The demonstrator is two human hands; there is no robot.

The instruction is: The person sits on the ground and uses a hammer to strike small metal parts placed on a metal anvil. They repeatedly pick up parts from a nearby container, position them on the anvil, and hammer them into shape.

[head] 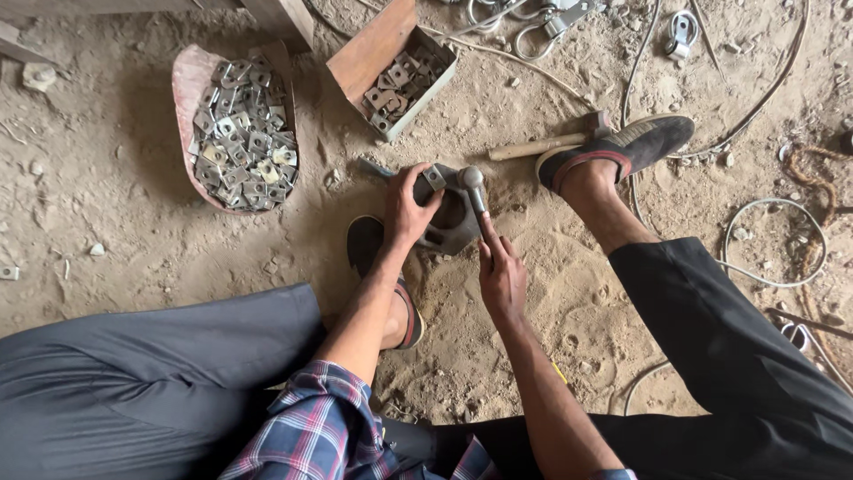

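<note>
I sit on sandy ground. My left hand (407, 209) pinches a small square metal plate (434, 179) and holds it on top of a dark iron block (453, 222) between my feet. My right hand (500, 271) grips the handle of a hammer (472, 180), whose round steel head rests right beside the plate on the block. The lower part of the handle is hidden inside my fist.
A curved reddish tray (191, 84) at the upper left holds several square metal plates. A rusty box (373, 49) behind the block holds more. A second wooden-handled hammer (542, 145) lies by my right shoe (622, 149). Wire loops (773, 244) and shackles (533, 22) lie to the right and back.
</note>
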